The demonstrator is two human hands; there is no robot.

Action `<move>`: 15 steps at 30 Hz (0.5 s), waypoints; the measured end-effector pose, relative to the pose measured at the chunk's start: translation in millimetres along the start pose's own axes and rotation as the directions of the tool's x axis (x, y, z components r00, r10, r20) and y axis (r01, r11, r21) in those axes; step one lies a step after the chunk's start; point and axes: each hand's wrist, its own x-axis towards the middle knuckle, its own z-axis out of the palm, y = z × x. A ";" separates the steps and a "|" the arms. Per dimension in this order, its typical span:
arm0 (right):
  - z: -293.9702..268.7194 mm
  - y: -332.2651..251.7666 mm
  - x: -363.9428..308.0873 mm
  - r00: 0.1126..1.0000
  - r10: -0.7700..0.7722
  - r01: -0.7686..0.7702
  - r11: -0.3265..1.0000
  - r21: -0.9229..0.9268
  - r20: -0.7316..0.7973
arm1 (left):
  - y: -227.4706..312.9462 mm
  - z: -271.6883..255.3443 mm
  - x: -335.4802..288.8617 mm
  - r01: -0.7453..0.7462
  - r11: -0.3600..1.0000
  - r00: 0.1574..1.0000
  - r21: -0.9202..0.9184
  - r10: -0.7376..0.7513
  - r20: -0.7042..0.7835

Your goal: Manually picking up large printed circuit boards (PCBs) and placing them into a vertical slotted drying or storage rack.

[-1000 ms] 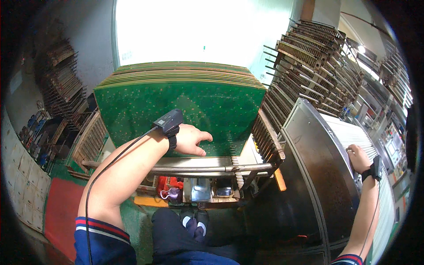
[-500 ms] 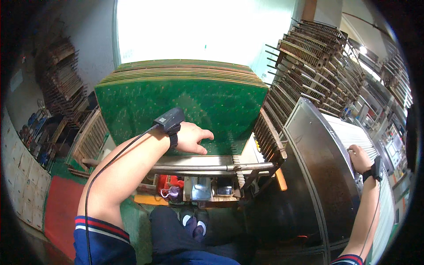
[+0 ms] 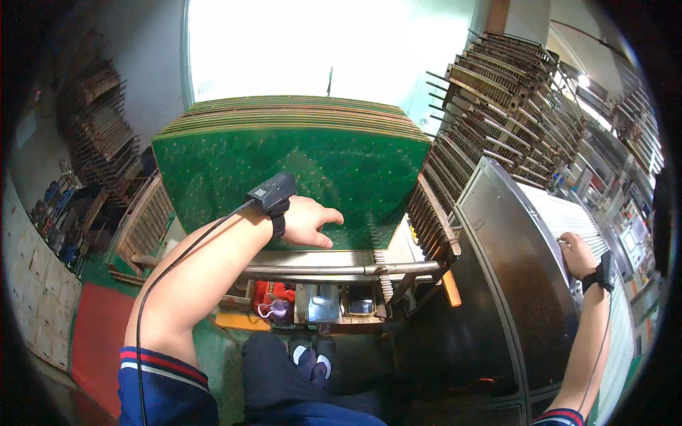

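Observation:
A row of large green panels (image 3: 234,170) stands upright in a slotted rack (image 3: 334,270), the nearest one facing me with small dots across its surface. In front of that panel's lower middle is my left hand (image 3: 310,221), fingers stretched out and apart, holding nothing. Whether it touches the panel, I cannot tell. Out to the right, my right hand (image 3: 579,255) is curled over the top edge of a dark metal machine housing (image 3: 518,248), beside the machine's white ribbed bed (image 3: 558,211). Its fingertips are partly hidden. Each wrist wears a black strapped device with a cable.
Below the rack, a shelf holds a red item (image 3: 271,292), a purple bottle (image 3: 279,311) and boxes. Stacked toothed racks (image 3: 504,106) rise at the right, with others (image 3: 106,121) at the far left. Pale lockers (image 3: 42,284) and a red mat (image 3: 106,334) lie left.
Both hands hold their places, and the green panels have not moved. A thin dark mark against the bright window behind the panels looks longer now.

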 end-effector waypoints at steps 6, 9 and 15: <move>4.2 5.5 3.3 1.000 -0.010 0.010 1.000 -0.024 -0.003 | 4.1 -4.3 -3.7 0.011 1.000 1.000 0.000 -0.011 0.010; 0.9 5.5 0.6 1.000 0.015 -0.015 0.999 -0.030 0.006 | 5.7 -5.3 -1.9 -0.013 1.000 1.000 -0.004 0.013 0.005; -3.6 -1.2 -2.4 0.999 -0.023 0.028 0.994 -0.104 0.048 | 3.0 -5.4 0.5 -0.122 0.992 0.991 0.019 0.123 -0.052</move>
